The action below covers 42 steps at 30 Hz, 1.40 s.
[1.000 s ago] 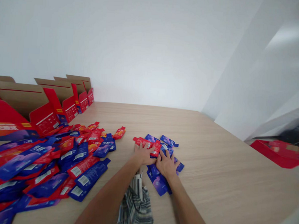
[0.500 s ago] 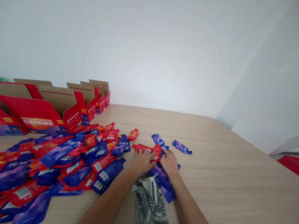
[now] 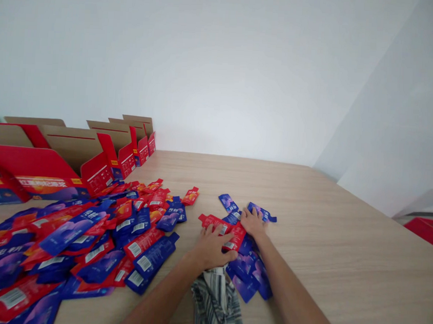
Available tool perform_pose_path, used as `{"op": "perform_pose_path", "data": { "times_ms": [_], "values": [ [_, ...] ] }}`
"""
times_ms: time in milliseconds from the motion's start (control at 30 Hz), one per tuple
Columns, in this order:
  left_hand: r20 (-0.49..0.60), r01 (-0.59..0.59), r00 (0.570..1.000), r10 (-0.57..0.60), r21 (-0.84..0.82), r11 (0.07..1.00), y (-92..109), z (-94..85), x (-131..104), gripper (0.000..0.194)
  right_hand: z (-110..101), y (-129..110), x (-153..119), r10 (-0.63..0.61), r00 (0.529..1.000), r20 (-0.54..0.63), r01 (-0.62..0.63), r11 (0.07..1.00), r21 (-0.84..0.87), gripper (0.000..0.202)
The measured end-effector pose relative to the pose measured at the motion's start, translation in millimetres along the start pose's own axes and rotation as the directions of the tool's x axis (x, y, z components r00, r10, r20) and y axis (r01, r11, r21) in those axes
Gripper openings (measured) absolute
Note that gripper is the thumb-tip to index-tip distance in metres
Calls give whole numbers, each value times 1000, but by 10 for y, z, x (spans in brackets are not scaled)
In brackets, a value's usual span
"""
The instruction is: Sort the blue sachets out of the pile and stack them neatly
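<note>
My left hand (image 3: 213, 247) lies with its fingers spread over a red pouch (image 3: 213, 221) and the lower end of another red pouch (image 3: 237, 235). Up and to the right, my right hand (image 3: 252, 222) rests, fingers apart, on the near side of a blue pouch (image 3: 264, 213). Several blue pouches (image 3: 244, 270) lie overlapping between my forearms. One more blue pouch (image 3: 227, 202) lies beyond the red ones. A striped grey cloth (image 3: 217, 304) sits just below my left hand.
A large heap of red and blue pouches (image 3: 87, 237) covers the left of the table (image 3: 325, 237). Behind it stand open red boxes (image 3: 43, 166) in a row. Another red box (image 3: 427, 232) is at the far right, beyond the table edge.
My right hand has moved up and right onto the far blue pouch. My left hand has shifted slightly right and nearer. The blue pouches between my arms are more spread out.
</note>
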State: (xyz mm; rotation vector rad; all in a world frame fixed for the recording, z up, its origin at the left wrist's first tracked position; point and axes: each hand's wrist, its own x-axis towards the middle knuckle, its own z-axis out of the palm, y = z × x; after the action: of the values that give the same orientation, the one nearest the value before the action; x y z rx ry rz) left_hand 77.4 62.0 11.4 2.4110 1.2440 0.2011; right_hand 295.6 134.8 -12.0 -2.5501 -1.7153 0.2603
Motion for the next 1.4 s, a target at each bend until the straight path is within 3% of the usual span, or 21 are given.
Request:
{"op": "perform_pose_path", "data": {
  "times_ms": [133, 233, 400, 500, 633, 767, 1000, 1133, 1200, 1267, 1333, 1400],
  "values": [
    [58, -15, 998, 15, -10, 1000, -50, 2, 9, 87, -86, 46, -120, -115, 992, 43, 111, 991, 76, 50],
    [104, -26, 994, 25, 8, 1000, -89, 0, -2, 105, -225, 7, -167, -158, 986, 44, 153, 984, 92, 48],
    [144, -38, 989, 29, 60, 997, -143, 39, -32, 129, -305, -298, -69, -262, 965, -27, 263, 959, 105, 48],
    [146, 12, 989, -24, 83, 996, -174, 82, -30, 130, -229, -452, 2, -293, 956, 31, 288, 951, 116, 53],
    [120, 54, 991, -66, 97, 994, -190, 111, -17, 122, -128, -455, -44, -327, 942, 78, 317, 941, 120, 49],
    [64, 26, 997, -32, 84, 996, -153, 122, -34, 113, -118, -333, -271, -411, 910, 63, 400, 907, 132, 44],
    [-118, -162, 981, 152, -80, 983, -35, 166, -179, 75, -236, -158, -745, -484, 875, 21, 477, 868, 137, 39],
    [-149, -224, 969, 196, -211, 951, -54, 109, -282, 73, -321, -135, -1052, -486, 870, -85, 493, 859, 135, 34],
    [-190, -186, 972, 136, -275, 943, -96, 56, -349, 69, -342, -122, -1259, -513, 839, -183, 540, 825, 164, 32],
    [-231, -83, 973, 4, -332, 940, -152, 5, -442, 50, -340, -95, -1491, -551, 793, -260, 604, 764, 224, 30],
    [-219, 22, 970, -107, -359, 933, -212, -30, -566, 34, -315, -59, -1714, -565, 789, -240, 613, 742, 271, 29],
    [-136, 74, 983, -124, -330, 941, -264, -43, -712, 34, -273, -26, -1899, -565, 807, -171, 590, 766, 255, 25]
  ]
}}
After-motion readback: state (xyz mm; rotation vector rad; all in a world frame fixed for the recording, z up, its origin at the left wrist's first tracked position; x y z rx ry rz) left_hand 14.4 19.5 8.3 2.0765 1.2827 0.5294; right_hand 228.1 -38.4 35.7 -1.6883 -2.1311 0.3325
